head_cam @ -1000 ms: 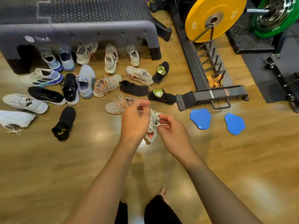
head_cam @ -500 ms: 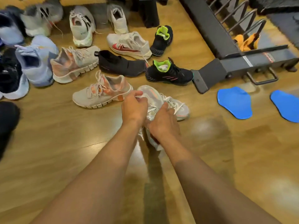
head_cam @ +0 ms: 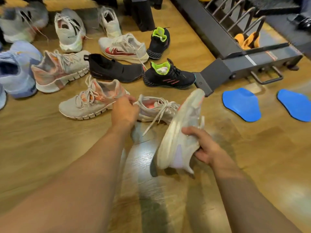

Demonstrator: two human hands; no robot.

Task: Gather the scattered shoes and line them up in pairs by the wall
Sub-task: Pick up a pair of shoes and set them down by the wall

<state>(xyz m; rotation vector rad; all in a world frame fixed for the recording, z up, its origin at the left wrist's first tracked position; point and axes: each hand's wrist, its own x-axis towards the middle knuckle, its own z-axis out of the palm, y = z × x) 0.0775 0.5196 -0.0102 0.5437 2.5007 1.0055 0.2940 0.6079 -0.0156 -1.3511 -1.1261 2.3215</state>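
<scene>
My right hand (head_cam: pixel 201 145) grips a pale grey-white sneaker (head_cam: pixel 180 133) by its heel end, lifted and tilted with its sole toward me. My left hand (head_cam: pixel 124 111) holds the heel of its mate (head_cam: pixel 158 108), which lies on the wood floor with loose laces. Just left lies a beige sneaker with orange patches (head_cam: pixel 87 103), and behind it a similar one (head_cam: pixel 58 71). Farther back sit a black slip-on (head_cam: pixel 114 69), two black shoes with lime collars (head_cam: pixel 168 76) (head_cam: pixel 159 42), a white shoe with a red swoosh (head_cam: pixel 122 47) and several pale shoes.
A dark metal rack base (head_cam: pixel 235 58) runs along the right, its foot close to the lifted sneaker's toe. Two blue pads (head_cam: pixel 241 104) (head_cam: pixel 294 105) lie on the floor to the right. Light-blue shoes (head_cam: pixel 16 69) sit at the left edge.
The two sneakers that I held together have come apart: my right hand has lifted one to the right, the other now lies on the floor under my left hand. The view has moved closer.
</scene>
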